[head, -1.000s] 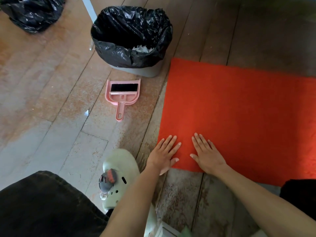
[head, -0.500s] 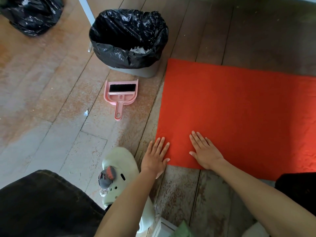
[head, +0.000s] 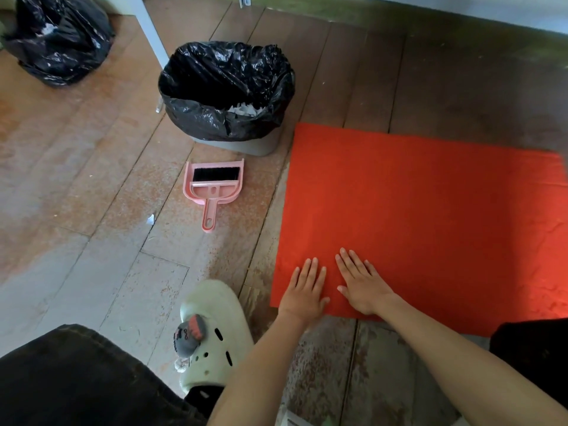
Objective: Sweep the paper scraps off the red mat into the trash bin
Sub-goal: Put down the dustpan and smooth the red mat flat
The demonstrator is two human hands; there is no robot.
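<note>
The red mat point(head: 424, 216) lies flat on the wooden floor, and I see no paper scraps on it. Both hands rest palm-down on its near left corner: my left hand point(head: 305, 290) at the edge, my right hand point(head: 361, 281) just beside it, fingers straight. The trash bin point(head: 227, 93), lined with a black bag, stands beyond the mat's far left corner, with white paper scraps point(head: 244, 109) inside. A pink dustpan with a black-bristled brush in it point(head: 213, 186) lies on the floor between the bin and me.
A tied black bag point(head: 58, 38) sits at the far left beside a white furniture leg point(head: 147, 29). My pale clog point(head: 215, 333) and dark trouser knee point(head: 76, 379) are at the bottom left. One small scrap point(head: 150, 219) lies on the floor left of the dustpan.
My left hand slid from the mat's left edge further onto the mat, closer to my right hand. The view shifted so that bin and mat appear lower in the frame.
</note>
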